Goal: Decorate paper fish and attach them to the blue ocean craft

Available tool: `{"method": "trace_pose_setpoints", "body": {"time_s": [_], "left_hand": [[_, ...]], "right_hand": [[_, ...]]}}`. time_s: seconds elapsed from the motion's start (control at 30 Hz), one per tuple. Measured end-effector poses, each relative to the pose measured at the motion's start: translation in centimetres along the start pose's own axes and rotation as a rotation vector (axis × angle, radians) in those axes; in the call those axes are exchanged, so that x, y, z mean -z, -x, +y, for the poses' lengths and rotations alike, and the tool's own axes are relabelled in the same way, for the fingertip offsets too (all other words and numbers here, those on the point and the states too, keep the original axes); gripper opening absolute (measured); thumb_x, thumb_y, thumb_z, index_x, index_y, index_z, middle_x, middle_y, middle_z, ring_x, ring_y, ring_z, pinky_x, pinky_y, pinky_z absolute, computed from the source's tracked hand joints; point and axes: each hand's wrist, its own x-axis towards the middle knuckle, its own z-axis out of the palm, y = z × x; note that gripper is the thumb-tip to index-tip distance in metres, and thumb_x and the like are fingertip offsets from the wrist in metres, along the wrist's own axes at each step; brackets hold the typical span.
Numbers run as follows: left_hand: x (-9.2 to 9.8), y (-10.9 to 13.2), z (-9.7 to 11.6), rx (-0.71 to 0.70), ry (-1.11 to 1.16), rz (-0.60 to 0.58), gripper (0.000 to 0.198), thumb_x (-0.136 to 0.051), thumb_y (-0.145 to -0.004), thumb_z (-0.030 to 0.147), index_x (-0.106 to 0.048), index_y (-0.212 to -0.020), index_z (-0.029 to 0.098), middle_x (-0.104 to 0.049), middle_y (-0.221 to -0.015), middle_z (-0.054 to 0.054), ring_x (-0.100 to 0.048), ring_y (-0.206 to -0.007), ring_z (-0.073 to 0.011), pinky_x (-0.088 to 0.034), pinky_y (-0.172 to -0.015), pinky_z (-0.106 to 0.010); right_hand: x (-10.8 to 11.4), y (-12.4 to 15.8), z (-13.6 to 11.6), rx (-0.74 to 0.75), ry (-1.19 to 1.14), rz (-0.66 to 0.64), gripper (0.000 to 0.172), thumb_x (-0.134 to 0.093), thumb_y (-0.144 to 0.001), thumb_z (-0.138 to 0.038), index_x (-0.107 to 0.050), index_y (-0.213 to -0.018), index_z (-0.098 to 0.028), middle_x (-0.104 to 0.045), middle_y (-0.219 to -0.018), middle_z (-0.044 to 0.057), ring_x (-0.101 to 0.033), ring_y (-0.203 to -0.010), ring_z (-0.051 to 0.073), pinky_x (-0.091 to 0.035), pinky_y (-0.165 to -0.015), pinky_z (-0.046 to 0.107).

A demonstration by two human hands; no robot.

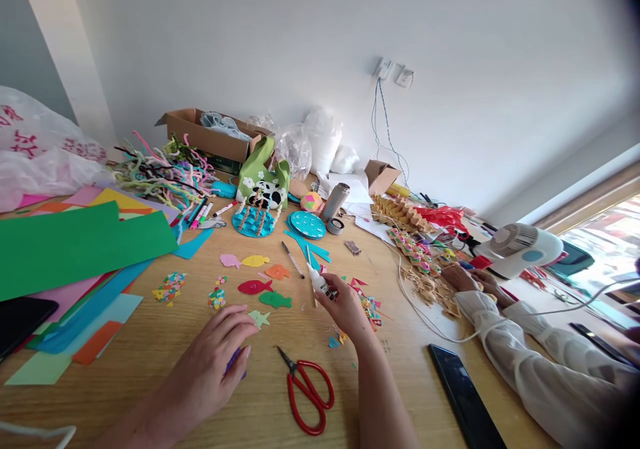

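Observation:
My left hand (213, 359) rests on the wooden table (150, 395), its fingers curled over a small purple foam piece (235, 362). A pale green foam star (260, 317) lies just beyond its fingertips. My right hand (345, 309) is raised a little above the table and grips a small white glue bottle (320, 282), nozzle pointing up and left. Red-handled scissors (307, 385) lie between my two forearms. Foam fish cut-outs lie ahead: red (255, 287), green (275, 299), orange (277, 272), yellow (255, 261) and pink (230, 260).
Coloured paper sheets (75, 242) are stacked at the left. Pipe cleaners (160, 169), markers, a cardboard box (210, 135) and a steel flask (334, 202) stand behind. A co-worker's white-sleeved arms (530, 342) work at the right, near a phone (463, 395) and a white fan (520, 249).

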Motion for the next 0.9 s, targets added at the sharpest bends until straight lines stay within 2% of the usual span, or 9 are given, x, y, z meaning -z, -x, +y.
{"method": "trace_pose_setpoints", "body": {"time_s": [0.17,0.43,0.6,0.77,0.9], "left_hand": [[0.0,0.0,0.2,0.002,0.008,-0.002,0.029,-0.05,-0.085,0.01,-0.063,-0.107,0.023,-0.068,-0.107,-0.003,-0.056,-0.115,-0.0198,-0.051,-0.098,-0.033],[0.1,-0.2,0.4,0.012,0.011,-0.019,0.027,-0.05,-0.086,0.011,-0.064,-0.105,0.023,-0.068,-0.106,-0.004,-0.057,-0.114,-0.0206,-0.052,-0.097,-0.033],[0.0,0.1,0.2,0.001,0.013,-0.016,0.027,-0.051,-0.087,0.012,-0.063,-0.107,0.024,-0.068,-0.108,-0.003,-0.055,-0.117,-0.0202,-0.051,-0.099,-0.033],[-0.3,0.3,0.0,-0.002,0.009,-0.018,0.027,-0.051,-0.087,0.013,-0.063,-0.109,0.024,-0.068,-0.109,-0.003,-0.055,-0.118,-0.0203,-0.051,-0.099,-0.034],[-0.4,0.2,0.0,0.002,0.006,-0.026,0.027,-0.051,-0.086,0.012,-0.064,-0.107,0.023,-0.068,-0.108,-0.004,-0.056,-0.117,-0.0203,-0.051,-0.099,-0.034]], "right_hand": [[-0.1,0.0,-0.4,0.009,0.006,-0.036,0.036,-0.062,-0.078,-0.031,-0.064,-0.112,-0.02,-0.07,-0.097,0.007,-0.063,-0.087,0.023,-0.046,-0.079,0.034],[-0.3,-0.1,-0.1,0.013,-0.053,-0.018,0.035,-0.065,-0.076,-0.032,-0.065,-0.11,-0.02,-0.07,-0.097,0.007,-0.063,-0.088,0.023,-0.046,-0.08,0.035],[-0.5,0.3,-1.1,0.019,-0.091,-0.021,0.031,-0.067,-0.077,-0.031,-0.064,-0.106,-0.021,-0.071,-0.096,0.005,-0.064,-0.088,0.023,-0.046,-0.079,0.034],[-1.0,0.0,-1.2,0.009,-0.258,-0.067,0.029,-0.066,-0.079,-0.036,-0.063,-0.103,-0.019,-0.071,-0.091,0.004,-0.065,-0.082,0.02,-0.046,-0.073,0.032],[-0.7,-0.7,-0.4,-0.052,-0.469,-0.069,0.038,-0.07,-0.074,-0.045,-0.062,-0.098,-0.017,-0.07,-0.086,0.005,-0.064,-0.077,0.02,-0.046,-0.069,0.031]]}}
